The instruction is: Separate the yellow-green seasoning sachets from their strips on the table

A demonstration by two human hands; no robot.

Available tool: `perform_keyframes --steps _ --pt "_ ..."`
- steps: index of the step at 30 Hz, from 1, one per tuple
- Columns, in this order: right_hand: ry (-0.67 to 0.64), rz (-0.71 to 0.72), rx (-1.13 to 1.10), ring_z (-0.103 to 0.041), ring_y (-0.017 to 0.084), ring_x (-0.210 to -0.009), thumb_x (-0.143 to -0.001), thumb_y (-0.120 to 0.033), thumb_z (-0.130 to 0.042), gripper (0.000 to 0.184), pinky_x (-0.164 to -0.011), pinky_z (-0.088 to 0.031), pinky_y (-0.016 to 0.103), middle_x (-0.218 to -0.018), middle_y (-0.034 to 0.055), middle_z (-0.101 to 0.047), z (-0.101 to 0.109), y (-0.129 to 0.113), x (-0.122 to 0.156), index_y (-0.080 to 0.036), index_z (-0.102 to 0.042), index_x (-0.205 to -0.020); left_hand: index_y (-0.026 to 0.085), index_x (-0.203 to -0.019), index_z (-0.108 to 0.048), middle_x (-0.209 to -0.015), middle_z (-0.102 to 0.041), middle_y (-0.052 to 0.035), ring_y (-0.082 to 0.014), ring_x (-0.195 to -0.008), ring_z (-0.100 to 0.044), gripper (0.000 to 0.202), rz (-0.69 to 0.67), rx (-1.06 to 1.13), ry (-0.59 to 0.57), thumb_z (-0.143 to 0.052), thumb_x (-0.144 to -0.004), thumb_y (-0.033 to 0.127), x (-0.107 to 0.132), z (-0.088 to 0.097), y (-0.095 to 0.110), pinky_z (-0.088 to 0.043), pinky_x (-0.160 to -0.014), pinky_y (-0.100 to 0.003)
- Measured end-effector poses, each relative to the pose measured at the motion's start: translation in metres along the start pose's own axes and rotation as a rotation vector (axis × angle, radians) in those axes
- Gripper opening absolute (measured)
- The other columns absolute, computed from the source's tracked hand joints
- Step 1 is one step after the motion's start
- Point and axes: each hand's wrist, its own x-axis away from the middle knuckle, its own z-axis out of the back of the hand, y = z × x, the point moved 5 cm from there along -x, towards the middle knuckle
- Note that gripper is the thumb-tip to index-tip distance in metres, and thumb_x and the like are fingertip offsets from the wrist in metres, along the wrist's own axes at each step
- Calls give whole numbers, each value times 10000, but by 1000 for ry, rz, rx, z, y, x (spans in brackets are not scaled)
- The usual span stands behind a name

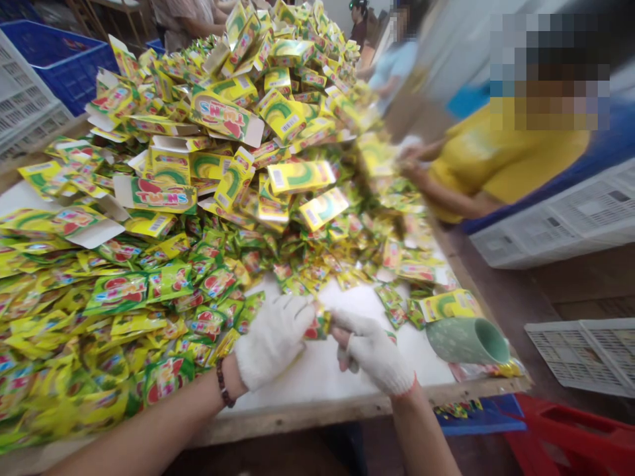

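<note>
My left hand (272, 340), in a white knit glove with a beaded bracelet at the wrist, is closed on a small green, yellow and red candy packet (317, 325). My right hand (374, 350), also gloved but with some fingertips bare, is closed at the packet's right end, thumb and index finger pinched there. Both hands are just above the white tabletop (327, 380). Loose candy packets (208, 324) lie heaped left of my left hand. Beyond them rises a pile of yellow cardboard boxes (225, 116), several with open flaps.
A pale green cylinder (446, 340) lies on its side at the right, beside a yellow box (451, 305). A person in a yellow shirt (501, 155) works at the right edge. Blue crates (64, 63) stand at the left, and a red stool (570, 436) is at lower right.
</note>
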Motion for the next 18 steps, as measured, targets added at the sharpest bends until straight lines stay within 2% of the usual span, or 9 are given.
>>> perform_keyframes --steps 1,3,7,9,12,14,16,18 --pt "12 11 -74 -511 99 -400 -810 -416 -554 394 -362 -322 176 -517 -26 -576 1 1 2 -150 -625 -1092 163 -1227 -495 -1092 -593 -112 -279 -973 -544 497 14 8 6 -589 -739 188 0 1 -1 -440 -787 -432" --pt "14 35 -193 -530 98 -411 -781 -485 -605 501 -343 -317 172 -592 0 -612 -1 3 6 -144 -606 -1149 159 -1225 -491 -1096 -588 -114 -281 -971 -542 496 7 22 20 -593 -741 182 0 1 0 -442 -789 -432" --pt "-171 22 -278 -482 81 -351 -732 -541 -641 501 -333 -320 161 -487 -18 -582 -27 5 7 -120 -629 -1005 191 -1163 -527 -1062 -600 -96 -252 -943 -546 347 -82 81 20 -537 -817 173 2 0 12 -441 -815 -422" --pt "-182 9 -243 -462 79 -328 -731 -534 -638 442 -327 -306 155 -420 -38 -548 -35 7 4 -127 -618 -902 199 -1079 -566 -1031 -608 -85 -241 -928 -548 252 -76 160 -5 -533 -830 190 2 1 14 -443 -825 -415" --pt "-25 -28 -132 -405 69 -290 -765 -505 -603 359 -314 -256 155 -357 -71 -482 -29 14 -1 -150 -587 -816 189 -988 -589 -975 -618 -57 -219 -903 -554 207 72 439 -74 -596 -790 248 -1 5 6 -456 -802 -364" --pt "71 -9 -88 -362 60 -282 -767 -485 -606 339 -323 -247 165 -351 -89 -449 -21 15 0 -154 -593 -841 181 -914 -602 -882 -623 -27 -182 -800 -555 180 205 686 -165 -584 -805 322 -2 4 -2 -457 -707 -303" --pt "167 59 -109 -372 61 -310 -760 -468 -621 340 -344 -274 181 -409 -87 -470 -13 13 3 -160 -597 -902 169 -841 -612 -788 -614 -9 -145 -697 -531 226 292 915 -239 -538 -836 383 -2 1 -4 -426 -611 -257" --pt "362 159 -148 -421 72 -374 -764 -451 -624 316 -385 -330 196 -492 -75 -491 -4 9 9 -176 -578 -913 156 -830 -612 -756 -610 -5 -125 -652 -516 270 343 1121 -233 -537 -834 415 -2 -2 -4 -405 -569 -235"
